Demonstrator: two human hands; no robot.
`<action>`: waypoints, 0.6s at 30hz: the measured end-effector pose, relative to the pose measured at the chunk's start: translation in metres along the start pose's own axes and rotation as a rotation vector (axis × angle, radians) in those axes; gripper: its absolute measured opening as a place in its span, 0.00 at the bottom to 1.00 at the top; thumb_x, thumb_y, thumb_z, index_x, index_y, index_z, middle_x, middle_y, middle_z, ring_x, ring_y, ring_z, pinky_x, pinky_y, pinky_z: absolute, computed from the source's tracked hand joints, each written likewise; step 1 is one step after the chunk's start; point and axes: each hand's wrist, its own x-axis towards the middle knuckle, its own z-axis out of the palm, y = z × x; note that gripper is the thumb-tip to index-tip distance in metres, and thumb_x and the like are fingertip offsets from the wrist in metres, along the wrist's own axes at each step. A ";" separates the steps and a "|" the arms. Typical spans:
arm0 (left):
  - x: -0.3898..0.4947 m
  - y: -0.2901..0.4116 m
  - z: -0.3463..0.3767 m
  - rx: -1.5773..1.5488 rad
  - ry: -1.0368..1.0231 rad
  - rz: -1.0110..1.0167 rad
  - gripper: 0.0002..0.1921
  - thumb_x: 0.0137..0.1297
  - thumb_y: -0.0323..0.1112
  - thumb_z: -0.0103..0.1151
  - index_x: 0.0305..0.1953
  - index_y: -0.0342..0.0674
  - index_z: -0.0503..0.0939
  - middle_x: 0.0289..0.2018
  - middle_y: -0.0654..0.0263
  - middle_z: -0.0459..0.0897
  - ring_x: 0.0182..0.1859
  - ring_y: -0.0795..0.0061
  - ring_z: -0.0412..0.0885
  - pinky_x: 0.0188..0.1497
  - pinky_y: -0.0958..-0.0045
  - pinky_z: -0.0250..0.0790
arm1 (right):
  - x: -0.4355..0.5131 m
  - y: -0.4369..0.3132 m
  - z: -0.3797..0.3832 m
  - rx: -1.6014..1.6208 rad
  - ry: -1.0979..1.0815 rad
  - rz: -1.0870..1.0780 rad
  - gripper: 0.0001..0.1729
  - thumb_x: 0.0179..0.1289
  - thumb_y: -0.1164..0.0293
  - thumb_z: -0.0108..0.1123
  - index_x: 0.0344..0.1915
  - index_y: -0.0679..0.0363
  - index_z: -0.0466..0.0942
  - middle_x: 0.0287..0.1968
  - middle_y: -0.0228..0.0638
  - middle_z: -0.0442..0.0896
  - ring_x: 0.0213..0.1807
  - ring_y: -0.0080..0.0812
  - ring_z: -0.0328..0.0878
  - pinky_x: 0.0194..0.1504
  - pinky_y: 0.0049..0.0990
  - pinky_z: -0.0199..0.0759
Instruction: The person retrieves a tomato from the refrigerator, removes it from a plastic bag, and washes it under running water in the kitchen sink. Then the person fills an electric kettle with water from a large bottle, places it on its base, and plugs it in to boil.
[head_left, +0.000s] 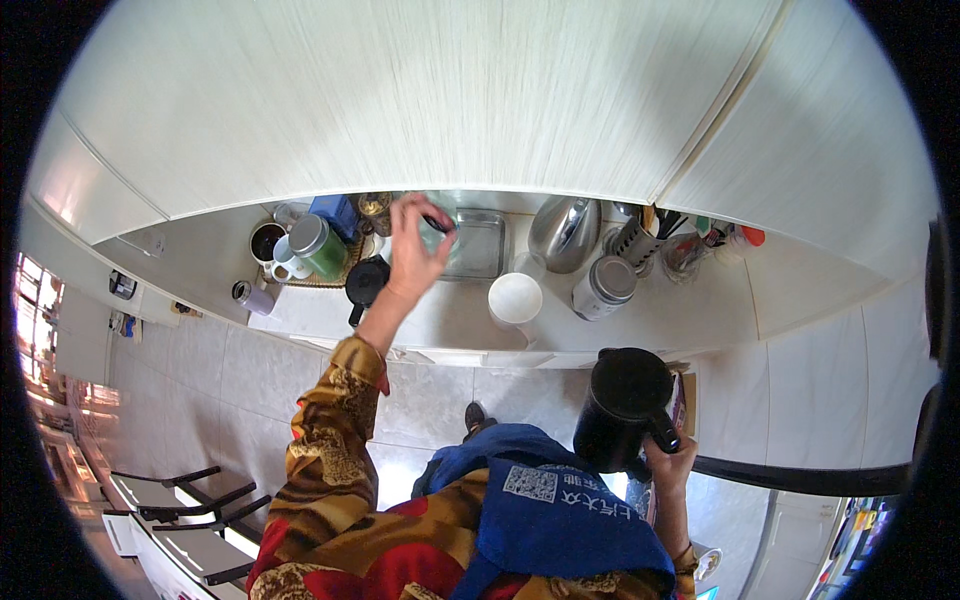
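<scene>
My right hand (670, 457) is closed round the handle of a black electric kettle (630, 390), held upright off the counter's front edge with its lid down. At the back of the counter, my left hand (420, 244) has its fingers curled at a small dark thing, perhaps a lid knob, over a clear glass vessel (442, 202); blur hides the exact grip. Right of that vessel lies a clear rectangular tray (484, 244). A white mug (515, 298) stands in front of the tray. Just left of my left wrist is a black lidded pot (367, 282).
A steel vacuum jug (564, 236), a lidded canister (604, 287) and a utensil holder (636, 241) stand at right. Leftward are a green jar (319, 247), mugs (289, 259) and a lilac flask (253, 297). Cabinet fronts (420, 97) overhang the counter; chairs (187, 517) stand lower left.
</scene>
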 end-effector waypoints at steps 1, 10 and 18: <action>0.016 -0.002 -0.001 0.004 0.103 -0.027 0.22 0.44 0.22 0.66 0.44 0.33 0.72 0.40 0.51 0.73 0.46 0.45 0.73 0.48 0.56 0.67 | 0.000 -0.001 0.001 0.009 0.007 0.012 0.09 0.47 0.73 0.63 0.24 0.70 0.77 0.20 0.22 0.73 0.23 0.15 0.65 0.23 0.21 0.62; 0.043 -0.097 0.033 0.647 -0.094 0.103 0.19 0.57 0.35 0.60 0.47 0.30 0.78 0.47 0.45 0.79 0.52 0.46 0.75 0.57 0.55 0.66 | -0.005 -0.005 0.009 0.007 0.041 0.072 0.12 0.46 0.72 0.64 0.29 0.71 0.80 0.21 0.27 0.77 0.23 0.17 0.70 0.26 0.22 0.67; 0.033 -0.128 0.038 -0.150 0.011 -0.180 0.27 0.54 0.27 0.68 0.54 0.31 0.68 0.53 0.55 0.71 0.53 0.68 0.74 0.52 0.70 0.69 | -0.010 0.000 0.015 0.019 0.039 0.135 0.12 0.45 0.71 0.65 0.26 0.71 0.78 0.16 0.31 0.75 0.19 0.19 0.69 0.22 0.25 0.64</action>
